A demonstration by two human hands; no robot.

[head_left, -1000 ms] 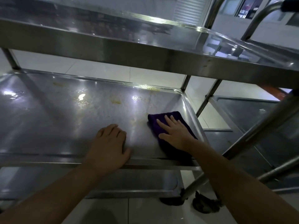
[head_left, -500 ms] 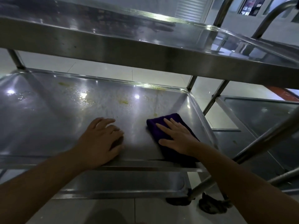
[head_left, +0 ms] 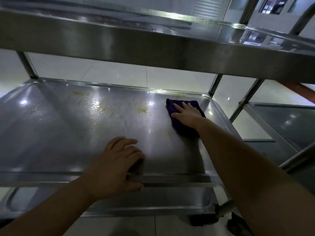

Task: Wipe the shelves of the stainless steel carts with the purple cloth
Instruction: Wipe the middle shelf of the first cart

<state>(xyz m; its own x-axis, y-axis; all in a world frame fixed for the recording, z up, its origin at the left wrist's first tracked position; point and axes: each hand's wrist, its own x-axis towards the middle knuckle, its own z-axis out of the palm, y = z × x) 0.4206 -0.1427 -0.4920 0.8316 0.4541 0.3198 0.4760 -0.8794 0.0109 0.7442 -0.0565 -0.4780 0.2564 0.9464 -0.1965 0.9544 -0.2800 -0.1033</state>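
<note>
Across the middle of the frame, the middle shelf (head_left: 71, 133) of the stainless steel cart (head_left: 153, 50) is spreading wide, carrying yellowish stains (head_left: 142, 110) and wet glints in its far half. A top shelf (head_left: 119, 19) is crossing the upper frame, and a second cart (head_left: 283, 123) is showing at the right edge, partly cut off. The purple cloth (head_left: 184, 123) is lying near the shelf's far right corner, right of centre. The right hand (head_left: 186, 113) is pressing flat on it, fingers (head_left: 176, 106) straight and spread, covering its middle; cloth is showing beyond the fingertips and beneath the wrist. The left hand (head_left: 117, 164) is resting at lower centre, fingers bent on the shelf and thumb over the front rim. No readable writing is showing.
</note>
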